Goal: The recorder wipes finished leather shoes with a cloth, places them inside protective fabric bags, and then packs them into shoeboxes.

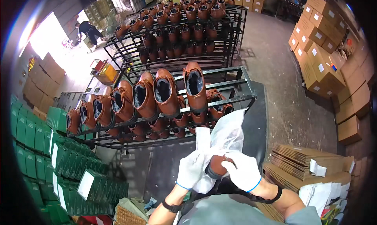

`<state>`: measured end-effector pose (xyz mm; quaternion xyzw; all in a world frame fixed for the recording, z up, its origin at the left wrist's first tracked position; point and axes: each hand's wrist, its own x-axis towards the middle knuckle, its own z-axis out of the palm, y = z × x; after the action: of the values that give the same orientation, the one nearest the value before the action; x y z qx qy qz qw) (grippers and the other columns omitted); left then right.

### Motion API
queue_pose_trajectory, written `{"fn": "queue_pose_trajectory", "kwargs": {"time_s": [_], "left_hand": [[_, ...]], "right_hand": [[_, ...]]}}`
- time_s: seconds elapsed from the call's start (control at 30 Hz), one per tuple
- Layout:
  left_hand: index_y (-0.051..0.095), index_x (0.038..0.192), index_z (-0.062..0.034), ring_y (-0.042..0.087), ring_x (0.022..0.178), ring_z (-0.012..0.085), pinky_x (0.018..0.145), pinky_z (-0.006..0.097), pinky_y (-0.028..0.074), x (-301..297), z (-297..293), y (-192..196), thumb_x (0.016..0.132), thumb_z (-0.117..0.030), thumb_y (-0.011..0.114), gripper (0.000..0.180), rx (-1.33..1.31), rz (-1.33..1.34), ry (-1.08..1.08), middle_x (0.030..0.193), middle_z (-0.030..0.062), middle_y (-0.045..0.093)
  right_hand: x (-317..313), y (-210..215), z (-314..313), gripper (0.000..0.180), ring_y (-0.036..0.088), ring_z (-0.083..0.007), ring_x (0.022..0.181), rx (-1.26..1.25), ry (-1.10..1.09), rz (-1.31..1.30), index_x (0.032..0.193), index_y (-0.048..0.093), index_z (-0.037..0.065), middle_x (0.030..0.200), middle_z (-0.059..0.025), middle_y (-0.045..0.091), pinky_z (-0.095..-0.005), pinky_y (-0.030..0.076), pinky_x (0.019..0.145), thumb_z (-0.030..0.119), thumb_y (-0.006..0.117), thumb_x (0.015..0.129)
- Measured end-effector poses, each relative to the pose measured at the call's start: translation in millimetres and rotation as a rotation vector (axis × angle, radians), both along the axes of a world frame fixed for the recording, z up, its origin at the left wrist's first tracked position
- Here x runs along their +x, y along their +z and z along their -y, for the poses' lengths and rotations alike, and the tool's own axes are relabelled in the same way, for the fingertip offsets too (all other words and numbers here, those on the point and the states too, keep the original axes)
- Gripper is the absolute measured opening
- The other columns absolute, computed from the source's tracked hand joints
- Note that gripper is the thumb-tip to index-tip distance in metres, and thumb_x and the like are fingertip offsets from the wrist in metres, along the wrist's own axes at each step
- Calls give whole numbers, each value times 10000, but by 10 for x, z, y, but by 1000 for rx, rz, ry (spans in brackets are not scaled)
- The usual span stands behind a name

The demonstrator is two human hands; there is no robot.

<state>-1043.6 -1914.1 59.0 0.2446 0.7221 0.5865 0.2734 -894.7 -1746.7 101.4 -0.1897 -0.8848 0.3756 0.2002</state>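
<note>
Close to my body, a brown shoe (pixel 216 166) with a dark sole is tilted between my two hands, partly covered. My right hand (pixel 244 172), in a white glove with a blue cuff edge, closes on the shoe, thumb and fingers at its brown end. On the other side, my left hand (pixel 190 171), gloved alike, grips a thin, see-through white wrapping (pixel 228 134) that stretches up past the shoe. Whether this wrapping is a bag or a loose sheet I cannot tell. Just beyond stands a black metal rack (pixel 245 87) with a row of brown lace-up shoes (pixel 165 92) on top.
Green shoeboxes (pixel 94 187) are stacked at the left. Flattened cardboard (pixel 290 162) and white sheets (pixel 324 195) lie at the right. Brown cartons (pixel 318 64) form a pile at the far right. Another loaded shoe rack (pixel 235 36) stands behind; a person (pixel 89 32) bends at the far left.
</note>
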Motion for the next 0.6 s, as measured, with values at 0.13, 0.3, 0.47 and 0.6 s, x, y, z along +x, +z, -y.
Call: {"fn": "queue_pose_trajectory", "kwargs": {"time_s": [0.13, 0.3, 0.47, 0.6], "left_hand": [[772, 1250, 2, 651, 777, 84, 748, 305, 578, 64, -55, -1, 1087, -159, 702, 240, -16, -160, -5, 916, 158, 801], [783, 1239, 13, 660, 845, 54, 764, 267, 558, -32, 74, 27, 1076, -133, 711, 230, 52, 64, 5, 929, 99, 783], [777, 1116, 39, 621, 819, 61, 706, 266, 510, -247, 139, -345, 1146, -246, 620, 327, 255, 176, 276, 938, -31, 737], [767, 1026, 6, 570, 734, 53, 649, 263, 464, -200, -78, -420, 1159, -290, 609, 361, 362, 391, 443, 874, -38, 698]], "right_hand": [[-212, 120, -119, 265, 787, -354, 889, 20, 78, -1, 1235, 763, 18, 1004, -187, 793, -403, 631, 821, 155, 707, 1016], [-109, 95, -122, 206, 783, -324, 809, 189, -139, -224, 1104, 779, -19, 955, -192, 790, -395, 625, 731, 25, 808, 905], [-470, 219, -686, 224, 742, -396, 798, 583, -56, -469, 1083, 748, -25, 931, -197, 757, -436, 589, 709, -41, 821, 872], [-1131, -235, -1562, 207, 736, -437, 999, 480, -124, -224, 1159, 768, 11, 1148, -203, 786, -440, 594, 923, 64, 765, 959]]}}
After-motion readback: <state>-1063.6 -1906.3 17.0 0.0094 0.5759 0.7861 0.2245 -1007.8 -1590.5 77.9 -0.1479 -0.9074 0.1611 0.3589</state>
